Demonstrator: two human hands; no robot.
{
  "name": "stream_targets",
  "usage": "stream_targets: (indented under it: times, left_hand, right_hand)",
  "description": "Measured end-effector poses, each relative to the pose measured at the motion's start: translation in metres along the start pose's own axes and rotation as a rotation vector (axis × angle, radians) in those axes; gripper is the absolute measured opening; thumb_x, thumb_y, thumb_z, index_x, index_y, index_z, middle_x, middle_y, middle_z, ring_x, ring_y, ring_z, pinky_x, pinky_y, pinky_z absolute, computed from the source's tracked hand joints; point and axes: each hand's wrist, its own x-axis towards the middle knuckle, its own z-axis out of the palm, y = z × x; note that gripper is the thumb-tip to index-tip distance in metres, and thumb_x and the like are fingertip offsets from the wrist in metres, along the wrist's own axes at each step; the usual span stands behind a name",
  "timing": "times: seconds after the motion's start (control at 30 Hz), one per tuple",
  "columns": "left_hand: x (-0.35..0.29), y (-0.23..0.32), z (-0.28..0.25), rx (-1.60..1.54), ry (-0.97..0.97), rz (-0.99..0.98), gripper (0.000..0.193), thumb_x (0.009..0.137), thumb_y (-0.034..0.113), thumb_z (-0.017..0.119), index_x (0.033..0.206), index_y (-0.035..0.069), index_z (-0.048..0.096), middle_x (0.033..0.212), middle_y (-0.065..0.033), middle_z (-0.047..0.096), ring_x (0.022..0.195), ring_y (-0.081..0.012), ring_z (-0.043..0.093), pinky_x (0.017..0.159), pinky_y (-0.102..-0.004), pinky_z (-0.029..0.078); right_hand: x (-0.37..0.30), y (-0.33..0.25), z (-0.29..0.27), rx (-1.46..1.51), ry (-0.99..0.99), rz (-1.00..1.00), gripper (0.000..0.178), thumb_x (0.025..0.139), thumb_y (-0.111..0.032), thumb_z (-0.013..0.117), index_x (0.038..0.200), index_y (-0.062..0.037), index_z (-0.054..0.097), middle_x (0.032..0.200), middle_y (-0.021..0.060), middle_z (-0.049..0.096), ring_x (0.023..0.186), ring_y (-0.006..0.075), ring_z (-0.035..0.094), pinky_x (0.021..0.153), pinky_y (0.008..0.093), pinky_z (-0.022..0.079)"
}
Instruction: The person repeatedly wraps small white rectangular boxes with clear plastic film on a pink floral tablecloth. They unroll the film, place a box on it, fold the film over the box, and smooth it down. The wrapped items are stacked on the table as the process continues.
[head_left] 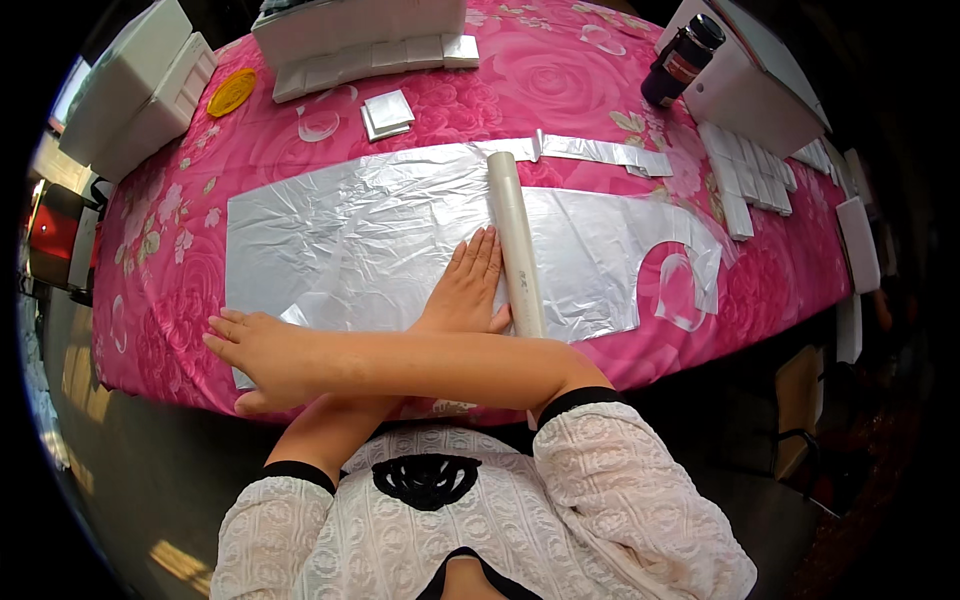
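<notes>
My forearms cross, the right one over the left. My left hand (463, 285) lies flat on a wide silvery plastic sheet (340, 240), fingers stretched out and thumb close to a pale tube (517, 240). The tube rests lengthwise across the sheet, its near end hidden by my right forearm. At the sheet's near left edge is my right hand (268, 355), palm down with fingers apart; whether it touches the sheet I cannot tell. To the right of the tube the sheet continues, ending in a curved, cut-out shape. Neither hand holds anything.
A pink flowered cloth (540, 85) covers the table. Folded clear packets (387, 115) lie beyond the sheet, with a narrow film strip (600, 152) to their right. White boxes (365, 40), a yellow oval item (232, 92), a dark flask (682, 62) and stacked packets (745, 175) stand around.
</notes>
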Motion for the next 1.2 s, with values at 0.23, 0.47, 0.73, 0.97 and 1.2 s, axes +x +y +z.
stream_targets:
  times: [0.23,0.47,0.73,0.97,1.2]
  left_hand:
    - [-0.022,-0.005,-0.013,-0.395,0.135,0.104,0.064,0.078,0.019,0.053,0.134,-0.001,0.027,0.14,-0.0197,0.024,0.129,-0.0336,0.024,0.106,-0.0404,0.022]
    - [-0.142,-0.017,-0.078,-0.472,0.027,0.246,0.037,0.072,0.003,0.06,0.109,0.003,0.056,0.11,-0.0131,0.058,0.094,-0.0292,0.057,0.081,-0.0375,0.046]
    - [-0.256,-0.034,-0.133,-0.462,0.128,-0.32,0.026,0.076,0.001,0.057,0.102,0.002,0.061,0.103,-0.0126,0.062,0.094,-0.027,0.06,0.083,-0.0334,0.046]
    - [-0.305,-0.026,-0.138,-0.596,0.184,-0.601,0.027,0.078,-0.001,0.054,0.105,0.0,0.058,0.105,-0.0138,0.06,0.092,-0.0224,0.06,0.082,-0.0307,0.047]
    - [-0.301,-0.029,-0.12,-0.556,0.428,-0.771,0.048,0.076,0.007,0.061,0.119,-0.004,0.042,0.112,-0.0174,0.047,0.092,-0.0251,0.056,0.078,-0.0319,0.047]
  right_hand:
    - [-0.169,0.012,-0.106,-0.235,0.426,0.341,0.037,0.076,-0.009,0.061,0.112,-0.0027,0.055,0.118,0.0139,0.053,0.107,0.0317,0.052,0.09,0.0369,0.042]
    - [-0.273,0.013,-0.106,-0.412,0.166,0.512,0.049,0.087,-0.029,0.048,0.128,-0.0024,0.043,0.137,0.0146,0.036,0.127,0.0318,0.032,0.104,0.0406,0.027]
    - [-0.116,-0.029,-0.021,0.407,-0.39,0.215,0.048,0.087,-0.037,0.047,0.119,-0.0011,0.052,0.106,0.0201,0.059,0.103,0.0321,0.054,0.092,0.0394,0.039]
    - [-0.052,-0.017,-0.021,0.123,-0.15,0.009,0.044,0.087,-0.035,0.049,0.115,-0.0026,0.055,0.108,0.0167,0.059,0.104,0.0315,0.053,0.09,0.04,0.04]
    - [0.0,0.059,0.032,-0.361,-0.152,0.013,0.048,0.087,-0.039,0.045,0.122,-0.0062,0.049,0.131,0.0114,0.044,0.128,0.0288,0.031,0.106,0.0454,0.02]
